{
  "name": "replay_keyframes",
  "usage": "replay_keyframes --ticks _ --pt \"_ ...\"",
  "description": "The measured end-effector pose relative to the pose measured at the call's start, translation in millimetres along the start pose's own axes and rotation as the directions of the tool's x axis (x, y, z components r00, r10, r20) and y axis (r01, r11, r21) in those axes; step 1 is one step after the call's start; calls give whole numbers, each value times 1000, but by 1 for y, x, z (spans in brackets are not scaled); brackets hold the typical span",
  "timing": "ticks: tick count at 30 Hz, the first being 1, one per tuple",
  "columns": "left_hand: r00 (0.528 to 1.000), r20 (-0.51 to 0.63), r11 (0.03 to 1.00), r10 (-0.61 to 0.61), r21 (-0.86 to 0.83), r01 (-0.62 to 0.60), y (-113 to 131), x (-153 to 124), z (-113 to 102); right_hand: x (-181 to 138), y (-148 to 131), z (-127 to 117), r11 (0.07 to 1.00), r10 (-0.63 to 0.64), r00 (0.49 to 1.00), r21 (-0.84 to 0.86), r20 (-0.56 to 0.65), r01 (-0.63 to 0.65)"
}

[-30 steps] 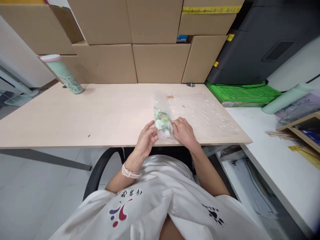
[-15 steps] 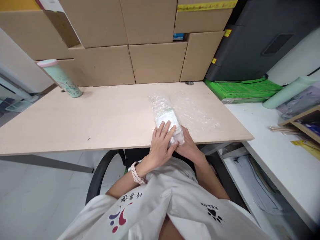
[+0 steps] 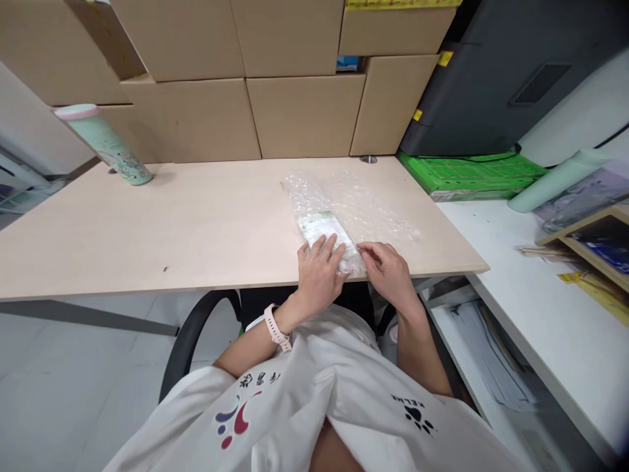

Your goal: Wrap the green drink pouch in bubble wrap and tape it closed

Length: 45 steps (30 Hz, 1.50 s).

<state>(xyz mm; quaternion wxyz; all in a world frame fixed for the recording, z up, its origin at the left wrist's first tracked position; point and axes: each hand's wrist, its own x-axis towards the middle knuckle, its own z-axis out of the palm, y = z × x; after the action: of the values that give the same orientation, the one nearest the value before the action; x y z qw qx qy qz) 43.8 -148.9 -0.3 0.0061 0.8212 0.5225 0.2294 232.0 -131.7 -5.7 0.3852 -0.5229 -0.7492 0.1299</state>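
Note:
A flat white box-like item lies on bubble wrap near the front edge of the table; clear wrap covers at least its near end. My left hand rests across the item's near part with fingers spread, pressing on it. To the right, my right hand pinches the bubble wrap at the item's right edge between thumb and fingertips. The bubble wrap stretches behind the item and out to the right in a loose, crinkled sheet. What the white item is cannot be made out.
Stacked cardboard boxes line the back of the wooden table. A mint tumbler with a pink lid stands at the left. A green box under a dark grey case and a white side desk are at the right.
My right hand has come out from under the item's near end to its right side, pinching the wrap's edge. The left hand stays on the item, whose white surface shows more plainly.

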Motion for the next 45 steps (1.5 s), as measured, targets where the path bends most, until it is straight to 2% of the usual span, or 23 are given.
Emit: replay_keyframes --ticks 3,6,9,11,14,16,17,18,20,21,22,23,25,27,29,30,32,34,35,37,40,43,45 --pt "1000 -8 999 -22 -23 22 -10 2 -5 -2 -7 3 996 52 997 74 51 -56" --pt "1000 2 1000 -26 -11 26 -17 3 -10 -8 -21 2 996 30 995 87 94 -38" --pt "999 36 1000 1 12 -1 -19 4 -13 -12 -32 5 999 20 1000 30 -10 -20" --pt "998 55 1000 9 2 -10 -20 3 -12 -11 -36 10 999 -34 996 -5 -87 34" --pt "999 42 988 -1 -155 8 -23 -2 -7 -8 -37 19 984 -180 982 -1 -60 180" --pt "995 -23 915 -95 -396 78 -29 -6 -6 -7 -36 24 977 -212 977 22 -4 212" --pt "981 -47 821 -187 -556 130 -32 -7 -6 -7 -36 26 978 -208 978 21 18 208" --pt "954 -38 671 -299 -719 182 -35 -8 -8 -9 -35 27 980 -198 979 13 36 198" --pt "873 104 247 -477 -937 247 -38 -8 -15 -13 -36 29 983 -182 980 -13 79 184" --pt "838 200 38 -508 -966 254 -38 -7 -19 -15 -38 31 983 -178 978 -28 106 182" --pt "815 279 -126 -508 -960 250 -37 -6 -24 -18 -40 32 982 -175 976 -43 129 182" --pt "807 327 -232 -492 -943 240 -33 -4 -28 -19 -42 34 982 -170 976 -56 137 179" --pt "836 329 -295 -440 -932 212 -23 1 -32 -20 -44 37 987 -141 986 -68 86 147" --pt "908 241 -208 -342 -962 177 -12 7 -29 -18 -42 38 998 -45 998 -45 -41 44" --pt "981 136 0 -140 -991 137 -1 15 -21 -14 -35 35 992 124 977 -1 -176 -126" --pt "995 100 139 -13 -985 101 3 19 -16 -12 -29 31 976 218 950 23 -225 -218" --pt "973 98 444 207 -896 -4 11 27 -5 -9 -17 20 931 361 891 53 -274 -361" --pt "937 147 689 316 -715 -121 17 33 5 -9 -5 9 903 414 859 19 -301 -429" --pt "926 171 770 336 -616 -166 19 35 9 -9 0 4 901 406 857 -18 -317 -434" --pt "913 204 856 354 -464 -228 24 37 15 -12 8 -4 903 353 860 -105 -369 -416" --pt "901 213 896 379 -329 -299 27 36 23 -19 18 -10 912 277 870 -172 -407 -371" --pt "897 215 915 385 -218 -341 29 36 30 -24 29 -15 939 270 882 -95 -387 -330" --pt "902 217 926 373 -152 -347 32 37 33 -26 37 -18 943 294 865 -23 -408 -332"
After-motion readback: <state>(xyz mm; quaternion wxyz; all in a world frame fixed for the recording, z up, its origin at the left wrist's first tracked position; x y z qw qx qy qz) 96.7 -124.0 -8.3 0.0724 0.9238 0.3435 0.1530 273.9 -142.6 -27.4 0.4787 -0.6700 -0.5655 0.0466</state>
